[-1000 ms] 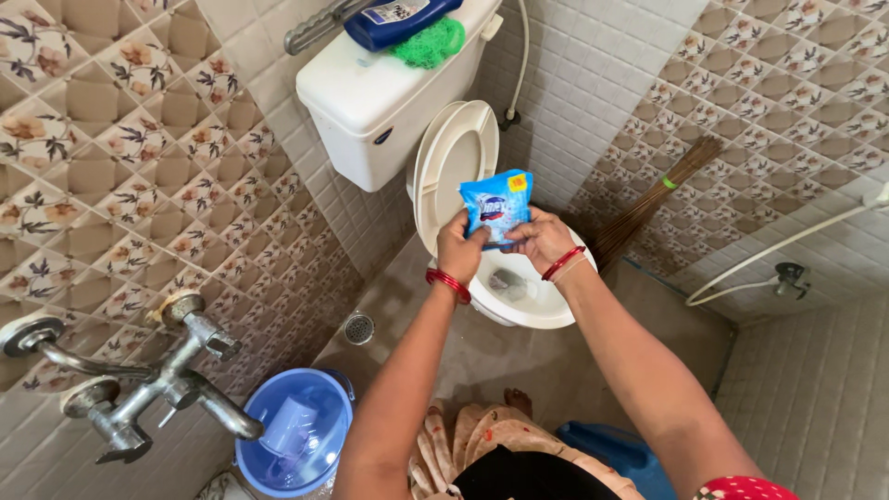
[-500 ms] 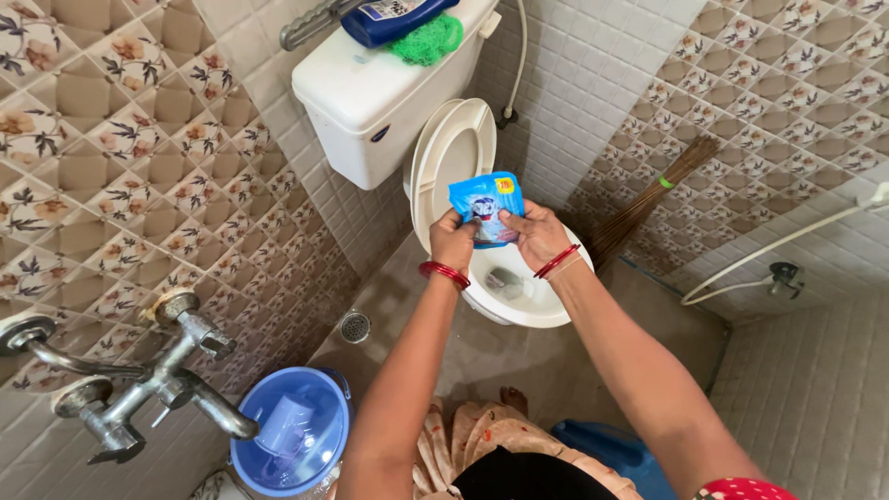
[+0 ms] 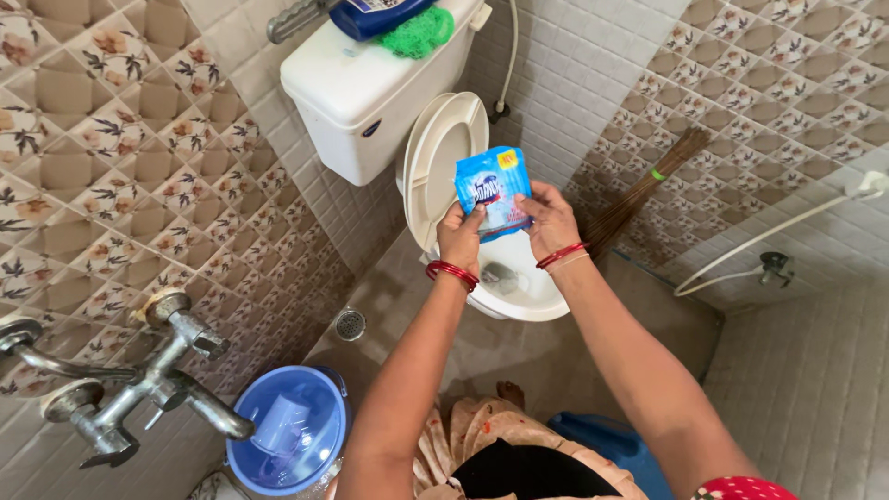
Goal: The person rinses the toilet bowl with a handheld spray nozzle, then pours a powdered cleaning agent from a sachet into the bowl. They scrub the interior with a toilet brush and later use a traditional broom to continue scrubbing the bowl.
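Fingers of the left hand (image 3: pixel 460 239) pinched on the lower left edge of a blue detergent sachet (image 3: pixel 494 190); fingers of the right hand (image 3: pixel 551 220) closed on its lower right edge. Sachet held upright between both hands, above the open toilet bowl (image 3: pixel 537 301) and in front of the raised seat (image 3: pixel 443 157). Red bangles (image 3: pixel 450 272) on both wrists. White cistern (image 3: pixel 366 88) behind, carrying a blue bottle (image 3: pixel 380 14) and green scrubber (image 3: pixel 414 32). Broom (image 3: pixel 648 185) leaning on the wall at right. Blue bucket (image 3: pixel 287 440) and metal tap (image 3: pixel 157 370) at lower left; floor drain (image 3: pixel 349 324) near the bowl.
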